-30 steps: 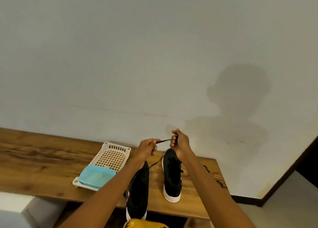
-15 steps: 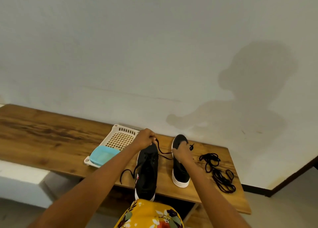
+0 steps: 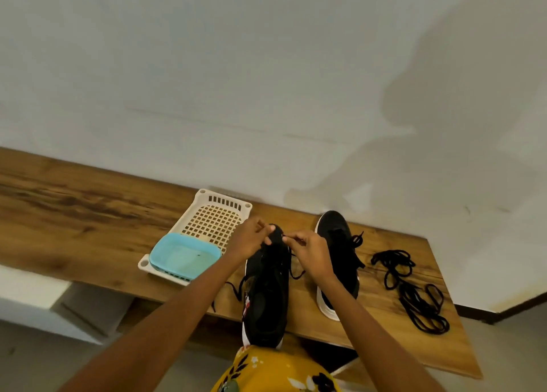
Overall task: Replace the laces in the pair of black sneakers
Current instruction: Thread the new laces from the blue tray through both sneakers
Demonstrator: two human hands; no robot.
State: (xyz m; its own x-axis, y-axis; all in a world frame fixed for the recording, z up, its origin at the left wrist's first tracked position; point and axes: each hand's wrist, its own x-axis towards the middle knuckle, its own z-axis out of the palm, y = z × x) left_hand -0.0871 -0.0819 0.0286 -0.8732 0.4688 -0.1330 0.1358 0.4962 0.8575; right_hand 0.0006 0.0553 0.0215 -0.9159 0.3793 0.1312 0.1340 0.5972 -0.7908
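Note:
Two black sneakers with white soles stand on a wooden bench (image 3: 88, 214), toes toward the wall. The left sneaker (image 3: 266, 300) overhangs the front edge; its black lace (image 3: 233, 291) trails loose over its left side. Both hands meet over its toe end. My left hand (image 3: 251, 239) pinches the lace near the toe, and my right hand (image 3: 310, 251) pinches a lace end just beside it. The right sneaker (image 3: 340, 243) stands apart, with a lace end sticking up near its tongue. A loose pile of black laces (image 3: 411, 291) lies to its right.
A white perforated plastic tray (image 3: 217, 217) lies left of the sneakers, with a light blue container (image 3: 183, 257) on its near end. A white wall rises close behind the bench. The bench's right end is just beyond the lace pile.
Both hands came down from in front of the wall, where they held a lace taut, to the left sneaker's toe end. The camera tilted down, bringing the lace pile into view.

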